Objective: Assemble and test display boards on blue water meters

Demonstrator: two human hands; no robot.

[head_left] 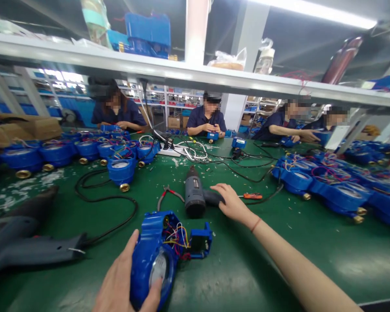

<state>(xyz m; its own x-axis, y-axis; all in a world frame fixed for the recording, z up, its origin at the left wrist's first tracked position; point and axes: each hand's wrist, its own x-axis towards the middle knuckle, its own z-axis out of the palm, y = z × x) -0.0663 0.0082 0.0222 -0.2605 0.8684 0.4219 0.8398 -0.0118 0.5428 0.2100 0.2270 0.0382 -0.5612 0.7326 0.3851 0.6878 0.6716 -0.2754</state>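
The left hand (115, 279) is running off the lower edge of the frame, and its palm side is hiding behind the blue meter (141, 266) at bottom centre. Its fingers are clasping the meter's left flank, while the thumb is pressing across the dial (157, 268) and covering part of it. The right hand (232, 206), right of centre, is curling its fingers over the handle of a heat gun (195, 195), thumb on the near side; the grip is probably closed, though the underside is not showing. The gun is lying on the green bench (263, 268) with its nozzle pointing up the frame. A second heat gun (22, 247) is being cut off by the left edge and is blurring.

The meter's open compartment is holding tangled coloured wires (178, 234), and a small blue cover (201, 242) is standing open to its right. At far left, a cardboard box (22, 130) is holding something dark, too unclear to name. Open housings (338, 190) at right are also showing wires, the outermost blurring towards the frame's edge.
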